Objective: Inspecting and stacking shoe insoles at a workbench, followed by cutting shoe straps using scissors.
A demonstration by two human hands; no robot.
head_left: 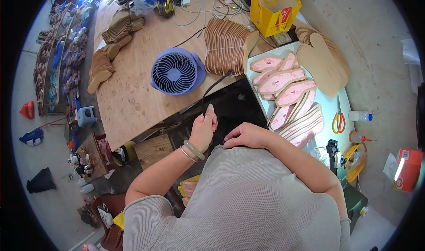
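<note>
My left hand, with a green bangle and a metal one on the wrist, is closed around a black cable that arches up to the table edge beside the purple fan. Its thumb points up along the cable. My right hand rests low in front of my grey shirt, fingers curled together at the hem. Whatever lies between those fingertips is hidden. Beyond the cable stands a tied bundle of brown insole-shaped pieces. Pink printed insole-shaped pieces lie in a loose heap to the right.
The wooden table carries more brown sole stacks at left. A yellow bag stands at the back. Orange-handled scissors and a bottle sit at the right. A blue stool stands on the floor.
</note>
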